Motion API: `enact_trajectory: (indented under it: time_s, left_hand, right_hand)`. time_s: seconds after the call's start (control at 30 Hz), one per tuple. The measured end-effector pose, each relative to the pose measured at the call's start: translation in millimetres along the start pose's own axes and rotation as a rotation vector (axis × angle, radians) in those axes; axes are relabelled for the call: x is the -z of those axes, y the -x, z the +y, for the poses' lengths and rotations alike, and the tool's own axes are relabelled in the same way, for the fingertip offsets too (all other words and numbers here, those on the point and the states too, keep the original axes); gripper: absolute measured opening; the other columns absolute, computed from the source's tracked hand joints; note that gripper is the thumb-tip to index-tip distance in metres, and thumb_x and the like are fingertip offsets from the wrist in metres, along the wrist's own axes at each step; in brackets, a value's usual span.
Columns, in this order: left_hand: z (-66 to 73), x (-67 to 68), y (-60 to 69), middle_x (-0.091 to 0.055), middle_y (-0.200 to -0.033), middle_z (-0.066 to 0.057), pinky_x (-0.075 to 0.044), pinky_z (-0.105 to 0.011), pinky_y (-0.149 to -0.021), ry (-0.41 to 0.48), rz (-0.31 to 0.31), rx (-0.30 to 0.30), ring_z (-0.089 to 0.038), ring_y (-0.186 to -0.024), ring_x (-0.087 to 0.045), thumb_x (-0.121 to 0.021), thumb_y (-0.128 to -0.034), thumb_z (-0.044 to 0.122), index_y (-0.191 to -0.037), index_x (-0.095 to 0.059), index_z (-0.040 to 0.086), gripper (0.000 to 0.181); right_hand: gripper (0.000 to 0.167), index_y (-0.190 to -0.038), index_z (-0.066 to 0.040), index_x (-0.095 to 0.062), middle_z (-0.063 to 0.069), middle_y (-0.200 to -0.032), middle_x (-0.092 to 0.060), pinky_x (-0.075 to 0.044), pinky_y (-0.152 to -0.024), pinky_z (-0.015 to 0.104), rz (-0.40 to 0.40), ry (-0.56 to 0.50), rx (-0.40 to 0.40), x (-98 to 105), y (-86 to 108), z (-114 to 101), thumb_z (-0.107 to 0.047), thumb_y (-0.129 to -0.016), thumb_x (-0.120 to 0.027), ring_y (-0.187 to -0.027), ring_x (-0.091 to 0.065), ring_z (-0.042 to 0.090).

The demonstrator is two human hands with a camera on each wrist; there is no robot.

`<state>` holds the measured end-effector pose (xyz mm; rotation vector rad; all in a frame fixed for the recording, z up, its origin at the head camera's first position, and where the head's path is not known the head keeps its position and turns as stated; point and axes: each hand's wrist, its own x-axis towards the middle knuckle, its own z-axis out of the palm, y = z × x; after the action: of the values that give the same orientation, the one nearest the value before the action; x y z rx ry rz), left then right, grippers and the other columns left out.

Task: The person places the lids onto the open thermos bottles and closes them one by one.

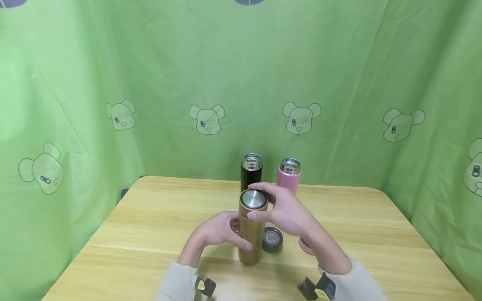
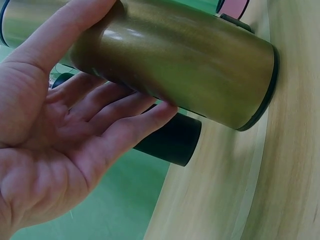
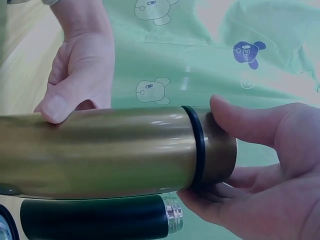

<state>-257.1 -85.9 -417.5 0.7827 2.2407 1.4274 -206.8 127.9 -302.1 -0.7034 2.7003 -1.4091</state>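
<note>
A gold thermos [image 1: 251, 236] stands upright on the table, its cap [image 1: 254, 199] in place with a shiny silver disc on top. My left hand [image 1: 220, 229] holds the thermos body from the left, thumb across the front and fingers behind. From the right, my right hand [image 1: 286, 209] grips the cap, thumb in front and fingers at the far side. A dark ring [image 3: 196, 145] shows between cap and body in the right wrist view. Close to the right of the thermos base lies a dark lid [image 1: 273, 239].
Behind the gold thermos stand a black thermos [image 1: 251, 177] and a pink thermos [image 1: 288, 179], both lidless with bare metal necks. A pink lid [image 1: 305, 247] is partly hidden beneath my right forearm. Green curtain [image 1: 248, 62] surrounds the wooden table [image 1: 150, 221].
</note>
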Motion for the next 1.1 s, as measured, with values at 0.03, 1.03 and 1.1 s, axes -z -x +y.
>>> enact_trajectory:
  time_s: [0.03,1.03,1.1]
  left_hand:
    - [0.0,-0.1,-0.3,-0.074,-0.115,0.012,-0.054,-0.031,-0.098,-0.004,0.0,0.001,-0.008,-0.109,-0.068,-0.092,-0.0719,0.025,-0.119,-0.069,0.028,0.053]
    - [0.8,-0.1,-0.1,-0.074,-0.112,0.011,-0.054,-0.03,-0.097,-0.022,0.008,-0.006,-0.008,-0.106,-0.069,-0.093,-0.0711,0.026,-0.116,-0.07,0.027,0.05]
    - [0.3,0.6,0.0,-0.074,-0.113,0.011,-0.054,-0.03,-0.098,-0.019,0.008,-0.01,-0.008,-0.106,-0.069,-0.092,-0.0713,0.026,-0.117,-0.07,0.027,0.051]
  right_hand:
    - [0.063,-0.138,-0.01,-0.058,0.008,-0.132,-0.066,-0.041,-0.114,0.057,0.013,0.0,-0.014,-0.6,0.1,0.2,-0.02,-0.082,-0.084,-0.132,-0.058,0.034]
    - [0.08,-0.153,-0.023,-0.041,0.005,-0.155,-0.048,-0.024,-0.122,0.062,-0.042,-0.133,-0.161,-2.1,7.1,-5.1,-0.028,-0.085,-0.082,-0.151,-0.034,0.035]
    - [0.073,-0.152,-0.02,-0.044,0.006,-0.153,-0.05,-0.024,-0.123,0.06,-0.05,-0.154,-0.144,-1.4,6.4,-5.0,-0.02,-0.087,-0.079,-0.15,-0.035,0.036]
